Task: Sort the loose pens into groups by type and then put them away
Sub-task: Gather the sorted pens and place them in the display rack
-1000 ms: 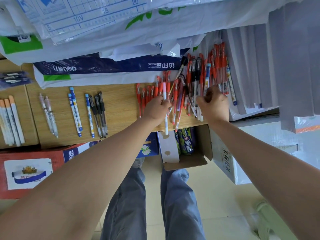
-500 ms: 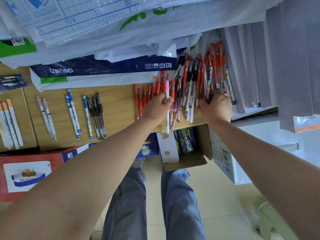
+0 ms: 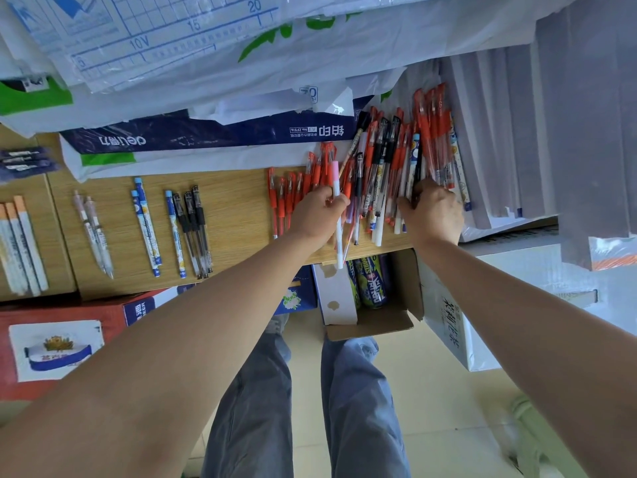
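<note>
Nearest are the person's legs in grey-blue trousers (image 3: pixel 262 408) above a pale floor. Just beyond them, under the near edge of the surface (image 3: pixel 234 188), stand an open cardboard box (image 3: pixel 372 326) with drink cans (image 3: pixel 370 284) in it and, to the left, a red box (image 3: pixel 69 339).

Both bare forearms reach up to the right half of the surface. The left hand (image 3: pixel 319 219) is at the near edge, its fingers (image 3: pixel 339 203) curled round a white pen with a pink cap (image 3: pixel 336 181); the pen stands across the edge with its cap pointing to the far side and its tip hanging past the near edge. The right hand (image 3: pixel 434 215) lies on the near ends of the loose pile of pens (image 3: pixel 386 160) at the right end of the surface. Its fingers are bent down into the pile, and I cannot tell whether they grip any pen.

Left of the left hand, sorted groups lie in rows square to the near edge. From right to left these are red pens (image 3: pixel 281 201), black pens (image 3: pixel 193 229), blue-and-white pens (image 3: pixel 146 222), two clear pens (image 3: pixel 93 229), and orange-capped pens (image 3: pixel 20 243) at the far left.

Along the far edge lies a blue-wrapped paper pack (image 3: pixel 206 132), with grey stacks (image 3: pixel 551 132) at the right.
</note>
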`<act>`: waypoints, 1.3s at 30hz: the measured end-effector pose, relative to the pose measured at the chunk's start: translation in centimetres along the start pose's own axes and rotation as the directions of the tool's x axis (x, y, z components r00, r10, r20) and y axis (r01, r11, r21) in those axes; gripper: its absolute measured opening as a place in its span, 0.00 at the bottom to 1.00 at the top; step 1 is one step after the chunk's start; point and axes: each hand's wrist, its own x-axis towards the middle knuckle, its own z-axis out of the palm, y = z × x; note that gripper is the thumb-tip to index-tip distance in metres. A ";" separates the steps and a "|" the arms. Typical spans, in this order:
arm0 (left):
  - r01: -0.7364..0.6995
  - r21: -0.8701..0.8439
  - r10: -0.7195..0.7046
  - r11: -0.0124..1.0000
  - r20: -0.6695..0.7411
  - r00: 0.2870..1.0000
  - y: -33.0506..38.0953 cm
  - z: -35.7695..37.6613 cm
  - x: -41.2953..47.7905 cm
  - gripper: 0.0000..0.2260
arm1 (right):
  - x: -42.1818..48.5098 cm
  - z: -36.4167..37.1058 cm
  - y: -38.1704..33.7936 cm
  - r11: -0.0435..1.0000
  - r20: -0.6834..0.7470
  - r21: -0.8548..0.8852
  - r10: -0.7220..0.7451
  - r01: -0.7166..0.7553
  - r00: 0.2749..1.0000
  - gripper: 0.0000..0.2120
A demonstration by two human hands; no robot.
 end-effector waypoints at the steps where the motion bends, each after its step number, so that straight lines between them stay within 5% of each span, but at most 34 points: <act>1: 0.004 -0.012 -0.004 1.000 0.002 1.000 -0.1 0.0 0.0 0.14 | 0.0 0.0 0.0 1.000 -0.008 0.023 0.015 -0.015 1.000 0.14; 19: -0.006 0.019 0.006 1.000 0.002 1.000 -0.4 -0.1 -0.2 0.14 | -1.1 0.5 -0.5 0.999 0.050 -0.002 0.049 -0.049 0.998 0.11; 25: -0.002 0.000 0.002 1.000 0.006 1.000 -0.1 -0.1 -0.4 0.14 | -0.5 -0.2 -0.8 0.974 0.169 0.189 0.096 -0.128 0.981 0.11; 29: 0.018 -0.031 -0.018 0.999 0.001 1.000 0.1 -0.1 -0.6 0.13 | -1.0 -1.7 -0.4 0.944 0.253 0.309 0.034 -0.114 0.967 0.14; 34: 0.014 -0.113 -0.009 0.993 0.045 0.999 2.2 0.8 -1.2 0.13 | -1.8 -3.6 -0.5 0.933 0.479 0.355 -0.126 -0.061 0.868 0.03; 39: 0.017 -0.254 -0.003 0.967 0.054 0.999 3.9 2.0 -1.7 0.08 | -2.3 -4.1 -0.8 0.932 0.513 0.360 -0.231 0.037 0.826 0.02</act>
